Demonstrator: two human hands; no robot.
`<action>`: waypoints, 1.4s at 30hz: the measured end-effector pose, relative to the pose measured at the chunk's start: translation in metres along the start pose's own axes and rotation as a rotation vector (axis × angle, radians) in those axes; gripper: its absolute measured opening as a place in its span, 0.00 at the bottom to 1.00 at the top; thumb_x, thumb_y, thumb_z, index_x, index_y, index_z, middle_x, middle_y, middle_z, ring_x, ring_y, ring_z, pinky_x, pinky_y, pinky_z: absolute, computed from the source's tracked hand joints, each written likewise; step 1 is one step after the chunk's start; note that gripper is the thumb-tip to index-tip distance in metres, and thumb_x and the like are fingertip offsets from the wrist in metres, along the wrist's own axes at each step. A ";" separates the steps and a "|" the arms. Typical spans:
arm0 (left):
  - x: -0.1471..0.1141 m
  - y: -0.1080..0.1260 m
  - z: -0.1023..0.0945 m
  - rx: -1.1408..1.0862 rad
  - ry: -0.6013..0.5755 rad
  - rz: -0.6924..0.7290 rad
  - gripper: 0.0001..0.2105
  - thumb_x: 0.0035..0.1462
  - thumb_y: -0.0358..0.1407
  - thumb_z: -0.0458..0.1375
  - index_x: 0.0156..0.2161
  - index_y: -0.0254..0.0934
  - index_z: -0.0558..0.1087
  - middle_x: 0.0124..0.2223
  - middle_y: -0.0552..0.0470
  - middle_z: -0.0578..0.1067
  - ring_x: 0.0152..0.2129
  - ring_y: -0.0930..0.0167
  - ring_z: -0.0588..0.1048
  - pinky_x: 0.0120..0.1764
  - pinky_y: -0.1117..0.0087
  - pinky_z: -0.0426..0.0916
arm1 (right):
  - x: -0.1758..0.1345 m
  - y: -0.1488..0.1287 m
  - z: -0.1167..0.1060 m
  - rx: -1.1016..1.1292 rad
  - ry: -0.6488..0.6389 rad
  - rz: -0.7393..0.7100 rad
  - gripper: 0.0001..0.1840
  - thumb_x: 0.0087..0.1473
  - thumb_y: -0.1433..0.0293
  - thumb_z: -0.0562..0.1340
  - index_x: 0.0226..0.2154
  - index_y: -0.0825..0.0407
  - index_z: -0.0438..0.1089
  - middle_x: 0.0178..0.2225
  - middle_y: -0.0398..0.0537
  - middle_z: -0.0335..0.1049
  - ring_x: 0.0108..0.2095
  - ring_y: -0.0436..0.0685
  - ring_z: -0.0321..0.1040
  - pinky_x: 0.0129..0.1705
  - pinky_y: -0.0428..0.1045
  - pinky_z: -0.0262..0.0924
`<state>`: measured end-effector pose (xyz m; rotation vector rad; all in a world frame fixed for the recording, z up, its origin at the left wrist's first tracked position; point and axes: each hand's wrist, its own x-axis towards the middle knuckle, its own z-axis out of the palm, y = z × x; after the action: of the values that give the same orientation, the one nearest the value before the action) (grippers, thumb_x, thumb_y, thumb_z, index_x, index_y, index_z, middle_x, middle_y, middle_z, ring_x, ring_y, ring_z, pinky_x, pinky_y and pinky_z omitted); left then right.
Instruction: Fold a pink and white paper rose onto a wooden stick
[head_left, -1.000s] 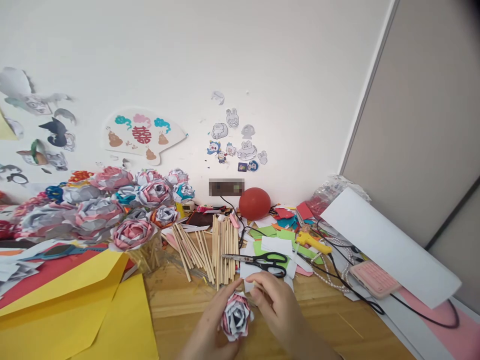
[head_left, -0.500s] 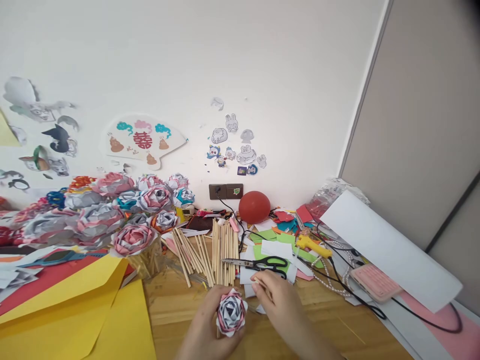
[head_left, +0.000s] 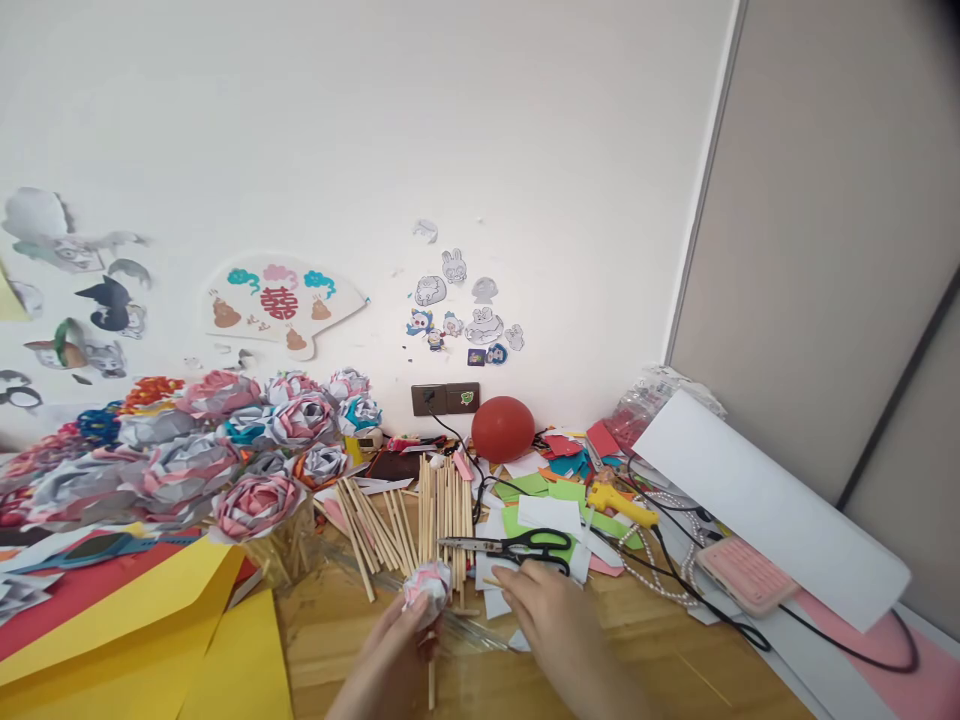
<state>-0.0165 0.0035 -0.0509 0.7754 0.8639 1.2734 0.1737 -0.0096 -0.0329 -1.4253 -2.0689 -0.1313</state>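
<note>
My left hand (head_left: 394, 645) is closed around a pink and white paper flower (head_left: 429, 590), its bloom tipped away from me. A wooden stick (head_left: 431, 680) extends below the flower toward the table's near side. To the right, my right hand (head_left: 551, 620) has its fingers pinched together, and a small pale tip shows at the fingertips; its kind is too small to tell. Just beyond that hand lie black-handled scissors (head_left: 517, 545), across the wooden sticks and paper scraps. Clear plastic wrap (head_left: 472, 635) rests on the table between my hands.
Bundled wooden sticks (head_left: 446, 510) lie ahead. Finished paper flowers (head_left: 259, 500) crowd the left, behind yellow paper (head_left: 232, 660). A red balloon (head_left: 502, 428) sits by the wall. On the right are a yellow glue gun (head_left: 622, 505) with its cord, a pink box (head_left: 746, 575) and white paper (head_left: 772, 510).
The flower has tilted from facing me to facing away, baring its stick, and moved slightly left and up with my left hand. My right hand has shifted a little left and down.
</note>
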 end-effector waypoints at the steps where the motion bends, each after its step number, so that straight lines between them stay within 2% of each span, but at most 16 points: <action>1: 0.000 0.002 0.001 -0.064 -0.048 -0.051 0.14 0.42 0.44 0.63 0.32 0.38 0.72 0.26 0.55 0.74 0.21 0.73 0.71 0.25 0.74 0.65 | -0.001 -0.002 -0.002 -0.012 -0.016 -0.006 0.16 0.51 0.77 0.55 0.41 0.48 0.69 0.26 0.45 0.68 0.25 0.54 0.65 0.24 0.45 0.55; 6: -0.009 0.028 0.013 -0.315 -0.247 -0.232 0.11 0.46 0.42 0.60 0.34 0.38 0.71 0.31 0.51 0.76 0.27 0.72 0.74 0.34 0.73 0.68 | -0.005 -0.014 -0.010 0.068 0.035 -0.082 0.22 0.51 0.80 0.50 0.48 0.54 0.64 0.32 0.50 0.69 0.31 0.56 0.67 0.31 0.47 0.60; 8: -0.013 0.036 0.017 -0.356 -0.278 -0.243 0.10 0.47 0.41 0.59 0.34 0.38 0.70 0.32 0.50 0.76 0.27 0.72 0.74 0.34 0.73 0.68 | -0.005 -0.017 -0.012 0.101 0.071 -0.173 0.23 0.54 0.80 0.47 0.51 0.54 0.61 0.32 0.51 0.68 0.31 0.55 0.67 0.31 0.46 0.60; 11: -0.018 0.038 0.020 -0.390 -0.313 -0.258 0.09 0.48 0.40 0.59 0.34 0.38 0.71 0.31 0.51 0.77 0.26 0.73 0.74 0.34 0.73 0.68 | -0.006 -0.019 -0.012 0.020 0.105 -0.292 0.21 0.59 0.77 0.44 0.52 0.50 0.59 0.25 0.47 0.67 0.24 0.53 0.66 0.25 0.45 0.57; 13: -0.020 0.036 0.021 -0.399 -0.325 -0.262 0.09 0.47 0.39 0.59 0.34 0.38 0.71 0.32 0.51 0.77 0.25 0.74 0.74 0.33 0.74 0.69 | -0.007 -0.021 -0.011 -0.041 0.114 -0.315 0.21 0.60 0.75 0.44 0.53 0.48 0.58 0.22 0.44 0.66 0.21 0.52 0.64 0.22 0.44 0.54; 16: -0.021 0.032 0.021 -0.371 -0.305 -0.234 0.10 0.47 0.39 0.60 0.36 0.39 0.71 0.34 0.51 0.77 0.26 0.73 0.75 0.34 0.73 0.69 | -0.010 -0.025 -0.012 -0.051 0.096 -0.301 0.21 0.60 0.75 0.43 0.52 0.50 0.60 0.22 0.45 0.66 0.21 0.52 0.65 0.22 0.44 0.53; 18: -0.019 0.028 0.020 -0.264 -0.265 -0.160 0.11 0.47 0.41 0.59 0.36 0.39 0.71 0.35 0.50 0.77 0.28 0.71 0.75 0.38 0.69 0.69 | -0.012 -0.027 -0.013 -0.028 0.077 -0.278 0.20 0.58 0.75 0.45 0.50 0.51 0.62 0.24 0.47 0.67 0.23 0.53 0.66 0.22 0.45 0.54; 22: -0.009 0.026 0.012 0.123 -0.150 0.129 0.17 0.45 0.47 0.59 0.39 0.41 0.70 0.39 0.48 0.76 0.35 0.62 0.74 0.43 0.61 0.68 | -0.010 -0.025 -0.013 -0.019 0.082 -0.182 0.21 0.53 0.78 0.48 0.49 0.52 0.62 0.29 0.49 0.67 0.26 0.56 0.66 0.25 0.47 0.56; 24: -0.002 0.029 0.005 0.236 -0.109 0.200 0.22 0.39 0.41 0.65 0.41 0.41 0.69 0.41 0.48 0.75 0.40 0.60 0.72 0.45 0.61 0.66 | -0.007 -0.018 -0.011 -0.088 0.078 -0.117 0.23 0.50 0.81 0.50 0.47 0.52 0.64 0.30 0.49 0.67 0.27 0.56 0.65 0.26 0.47 0.56; 26: 0.004 0.034 -0.003 0.604 0.003 0.404 0.22 0.41 0.39 0.63 0.44 0.40 0.67 0.45 0.47 0.73 0.43 0.60 0.70 0.47 0.59 0.64 | -0.005 -0.007 -0.006 -0.199 0.044 -0.053 0.25 0.46 0.84 0.51 0.44 0.51 0.67 0.29 0.49 0.68 0.27 0.57 0.65 0.25 0.47 0.55; 29: 0.011 0.039 -0.013 0.910 0.077 0.576 0.21 0.43 0.34 0.60 0.46 0.40 0.66 0.48 0.45 0.71 0.45 0.59 0.69 0.48 0.56 0.62 | -0.003 0.010 0.001 -0.309 -0.066 0.011 0.27 0.38 0.88 0.53 0.38 0.50 0.71 0.28 0.50 0.69 0.29 0.59 0.66 0.23 0.46 0.54; 31: 0.015 0.039 -0.017 0.990 0.103 0.616 0.20 0.44 0.32 0.58 0.46 0.38 0.66 0.48 0.44 0.72 0.45 0.58 0.70 0.48 0.54 0.62 | -0.004 0.014 0.006 -0.296 -0.101 0.034 0.24 0.38 0.88 0.53 0.33 0.51 0.72 0.28 0.51 0.68 0.28 0.59 0.66 0.24 0.46 0.54; 33: 0.018 0.037 -0.020 1.039 0.115 0.659 0.20 0.43 0.31 0.58 0.45 0.39 0.67 0.47 0.44 0.72 0.46 0.58 0.69 0.49 0.54 0.60 | -0.006 0.010 0.009 -0.228 -0.084 0.040 0.22 0.39 0.88 0.53 0.31 0.51 0.72 0.29 0.51 0.68 0.30 0.59 0.66 0.27 0.47 0.56; 38: 0.020 0.035 -0.024 1.150 0.116 0.757 0.19 0.44 0.31 0.58 0.45 0.41 0.67 0.45 0.46 0.73 0.45 0.58 0.70 0.48 0.55 0.62 | -0.005 -0.008 0.009 -0.058 -0.047 0.040 0.19 0.40 0.86 0.54 0.30 0.50 0.71 0.31 0.47 0.66 0.33 0.57 0.65 0.32 0.47 0.57; 42: 0.014 0.039 -0.022 1.168 0.138 0.798 0.17 0.45 0.32 0.58 0.44 0.41 0.68 0.43 0.46 0.74 0.43 0.58 0.71 0.46 0.55 0.64 | 0.000 0.000 0.004 -0.032 0.047 0.075 0.19 0.42 0.85 0.54 0.32 0.50 0.71 0.34 0.49 0.66 0.36 0.59 0.64 0.33 0.49 0.58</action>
<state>-0.0530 0.0233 -0.0294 2.1278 1.5101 1.4389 0.1715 -0.0079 -0.0364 -1.5028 -1.9801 -0.1659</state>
